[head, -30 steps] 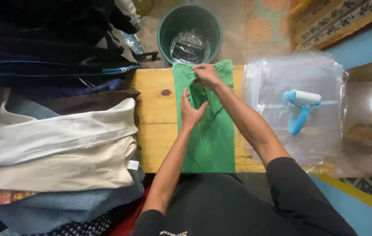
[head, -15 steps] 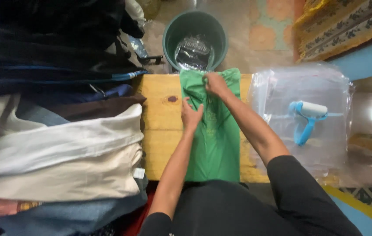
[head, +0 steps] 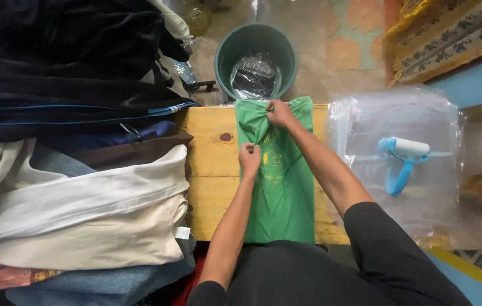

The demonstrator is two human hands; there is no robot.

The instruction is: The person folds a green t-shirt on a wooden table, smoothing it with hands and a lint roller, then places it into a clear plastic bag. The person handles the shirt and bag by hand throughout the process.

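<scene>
A green shirt point(head: 286, 198) with a pale print lies lengthwise on a wooden table point(head: 212, 170), its near end hanging towards my lap. My left hand point(head: 249, 158) pinches the cloth at the shirt's left side, about the middle of its length. My right hand point(head: 279, 112) grips bunched fabric at the far end, near the collar. Both forearms cross over the shirt.
A tall stack of folded clothes point(head: 77, 170) fills the left side. A green bucket point(head: 256, 56) holding crumpled clear plastic stands beyond the table. To the right lies a pile of clear plastic bags point(head: 365, 141) with a blue lint roller point(head: 402, 161) on top.
My left hand has slid from flat on the shirt's upper part down to its left side and closed on the cloth. The right hand keeps its grip at the collar end.
</scene>
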